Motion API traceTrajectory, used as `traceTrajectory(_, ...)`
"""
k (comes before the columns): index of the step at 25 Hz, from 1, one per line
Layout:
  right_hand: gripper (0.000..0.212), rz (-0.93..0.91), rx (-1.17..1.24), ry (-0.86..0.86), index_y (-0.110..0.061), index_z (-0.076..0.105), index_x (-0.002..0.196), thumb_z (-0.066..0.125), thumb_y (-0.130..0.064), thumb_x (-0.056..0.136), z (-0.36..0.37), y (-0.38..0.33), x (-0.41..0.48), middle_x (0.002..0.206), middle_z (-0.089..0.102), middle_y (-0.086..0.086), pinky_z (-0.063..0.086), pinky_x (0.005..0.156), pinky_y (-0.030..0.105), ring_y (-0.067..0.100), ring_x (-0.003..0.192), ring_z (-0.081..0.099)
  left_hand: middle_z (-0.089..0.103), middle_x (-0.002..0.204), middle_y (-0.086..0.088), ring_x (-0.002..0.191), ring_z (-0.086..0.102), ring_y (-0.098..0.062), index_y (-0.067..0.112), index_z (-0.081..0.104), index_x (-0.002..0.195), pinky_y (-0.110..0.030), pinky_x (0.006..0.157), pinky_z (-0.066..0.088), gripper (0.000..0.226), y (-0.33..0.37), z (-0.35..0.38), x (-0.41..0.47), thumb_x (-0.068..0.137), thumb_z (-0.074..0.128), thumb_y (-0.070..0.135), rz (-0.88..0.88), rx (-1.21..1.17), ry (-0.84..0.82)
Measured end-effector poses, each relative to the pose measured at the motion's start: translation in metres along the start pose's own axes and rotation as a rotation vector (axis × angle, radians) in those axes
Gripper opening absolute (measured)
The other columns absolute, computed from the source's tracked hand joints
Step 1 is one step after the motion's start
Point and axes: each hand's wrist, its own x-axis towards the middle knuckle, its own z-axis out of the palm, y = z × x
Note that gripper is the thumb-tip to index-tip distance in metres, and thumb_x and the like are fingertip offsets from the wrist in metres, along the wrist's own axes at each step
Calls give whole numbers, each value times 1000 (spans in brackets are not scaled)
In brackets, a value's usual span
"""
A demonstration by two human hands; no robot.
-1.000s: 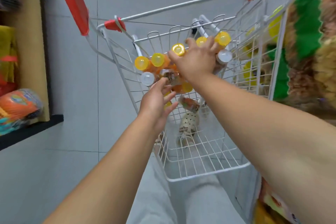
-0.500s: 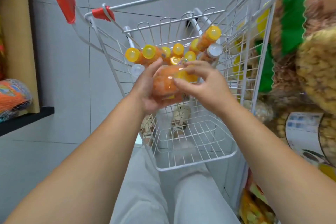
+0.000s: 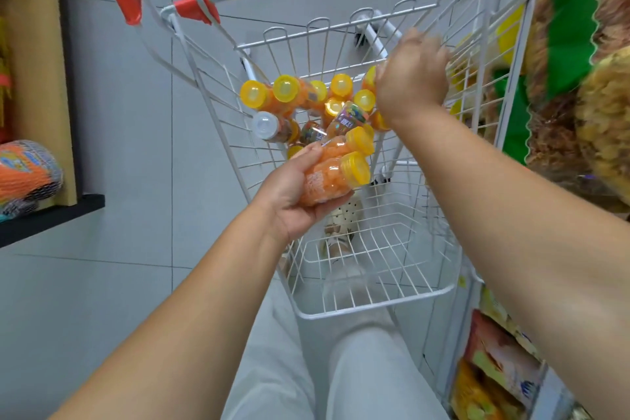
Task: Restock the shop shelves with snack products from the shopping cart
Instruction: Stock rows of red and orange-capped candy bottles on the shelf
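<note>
Now, from the left: the shelf ledge with its net-wrapped orange pack plays no part in this. The left hand carries two jars of orange snacks alone over the cart. They lie side by side, yellow lids pointing right, with the thumb over the top and the fingers curled beneath.

Half a second ago both hands met around that load, so the handover is finished, and the right hand has let go and travelled back to the far end of the basket. It sits over the right edge of the heap of jars, back of the hand toward the camera (one yellow lid peeks out at its left side). Its fingers curve down out of sight, and I cannot tell whether they have closed on a jar.

My reading is that the person is stacking several jars into the left hand before turning to the snack shelf at the right, with a third jar next. Plenty remain in the cart.
</note>
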Motion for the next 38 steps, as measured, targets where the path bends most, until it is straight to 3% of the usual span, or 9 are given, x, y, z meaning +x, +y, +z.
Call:
traceTrajectory(3,37,71,-68,-48,-9,43,133,50,-14,97,4,-2,8,133,52,15,45,93,43,32,128,42,74,77,-11,57,72,-24,17,61,124,-36,45,57,29,3,-7,-3,97,61,27,-12,-153,35)
traceTrajectory(7,38,-387,-24,65,-14,55,127,59,-30,93,-1,-11,-18,117,63,15,39,89,41,34,118,49,74,75,-14,58,73,-27,15,64,116,-38,46,59,24,3,-7,-12,97,62,28,-36,-269,25)
traceTrajectory(11,47,-645,7,-197,-23,47,136,61,-28,91,13,-44,-16,122,56,11,45,85,42,33,117,50,74,74,-14,55,71,-27,11,66,102,-36,46,59,20,-4,-10,-20,97,61,29,-78,-489,14)
traceTrajectory(16,57,-899,-253,-249,-40,32,143,56,-22,95,30,-51,-14,133,46,7,41,69,38,31,117,45,73,75,-12,56,71,-24,9,70,90,-33,49,60,23,-14,-18,-29,97,61,29,-92,-597,8)
traceTrajectory(22,44,-759,-216,-243,-34,33,143,44,-38,101,41,-64,-26,130,44,6,35,64,37,26,121,40,73,77,-14,56,71,-26,5,69,98,-34,49,60,22,-14,-13,-33,97,62,26,-117,-658,10)
traceTrajectory(30,45,-348,275,-79,-32,42,141,53,-33,97,-12,-9,-63,131,55,2,42,74,36,28,110,58,72,99,-12,76,72,-24,10,66,129,-33,53,61,36,-7,-29,-38,97,58,25,-84,-549,-80)
traceTrajectory(34,42,-117,609,73,-30,51,131,63,-31,91,-89,46,-135,115,63,-4,44,77,33,21,96,59,72,95,-11,75,72,-25,7,71,110,-36,56,62,27,-4,-17,-74,100,55,26,-92,-417,-138)
traceTrajectory(36,38,-18,834,72,-42,52,120,66,-41,85,-127,66,-180,102,65,-7,50,77,35,20,90,62,73,88,-11,72,73,-25,8,70,99,-39,62,63,28,-5,3,-102,102,53,29,-70,-284,-187)
traceTrajectory(38,34,51,1007,90,-46,52,110,68,-44,80,-163,84,-222,92,67,-8,54,64,28,11,78,64,72,93,-9,81,73,-24,13,69,102,-44,70,62,26,-14,32,-133,101,52,32,-60,-152,-257)
